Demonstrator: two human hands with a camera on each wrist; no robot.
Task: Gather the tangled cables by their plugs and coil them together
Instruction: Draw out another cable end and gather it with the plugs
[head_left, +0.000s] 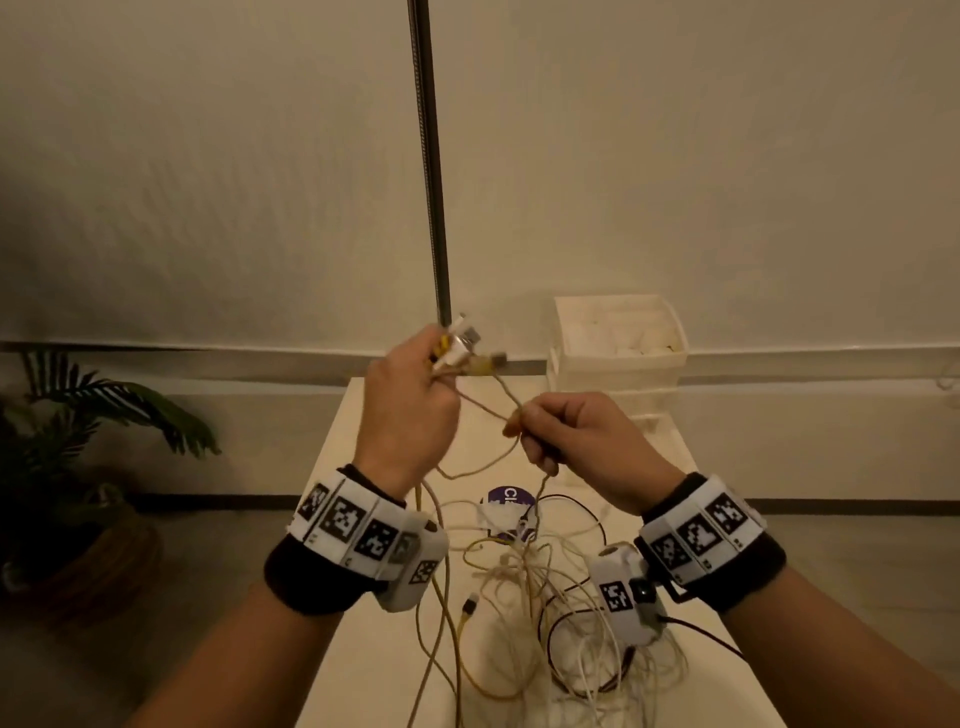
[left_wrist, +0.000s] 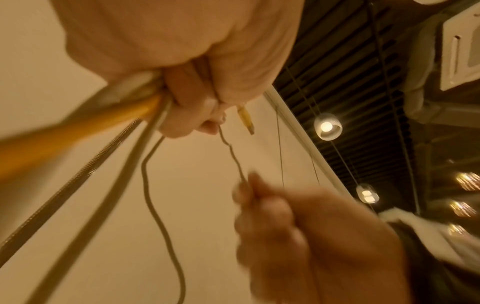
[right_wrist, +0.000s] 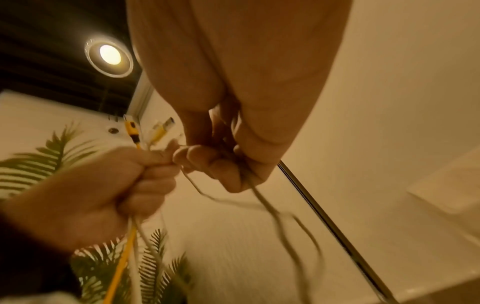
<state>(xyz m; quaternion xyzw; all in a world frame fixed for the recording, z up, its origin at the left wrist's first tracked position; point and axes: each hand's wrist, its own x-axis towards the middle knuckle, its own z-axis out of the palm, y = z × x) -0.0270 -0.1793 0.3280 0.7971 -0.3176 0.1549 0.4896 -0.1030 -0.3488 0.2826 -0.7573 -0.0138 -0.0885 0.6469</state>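
— What has the left hand (head_left: 402, 410) got?

— Its fingers are curled tight round a bunch of cable ends; the silver and yellow plugs (head_left: 465, 347) stick out above the fist. How many plugs there are I cannot tell, since they overlap and the knuckles cover their bases.

— And the right hand (head_left: 569, 434)?

— Just right of the left hand and a little lower, closed, thumb and forefinger pinching one thin beige cable (head_left: 501, 392) that runs up to the plugs. In the right wrist view the strands below that grip are blurred, so whether it holds one or more is unclear.

— Where is everything else?

— Below the left hand, the tangled heap of white, yellow and dark cables (head_left: 540, 613) lies on the pale narrow table (head_left: 358, 649), partly behind both wrist bands and cut off at the bottom edge. A loose plug end (head_left: 471, 603) shows in the heap. A round purple label (head_left: 506, 512) under the wires is half covered; its print is unreadable.

— Further out?

— Right of the left hand, a white slatted plastic basket (head_left: 618, 338); just behind that hand, a metal pole (head_left: 431, 171) running out of the top; far left, a potted palm (head_left: 78, 467) in shadow.
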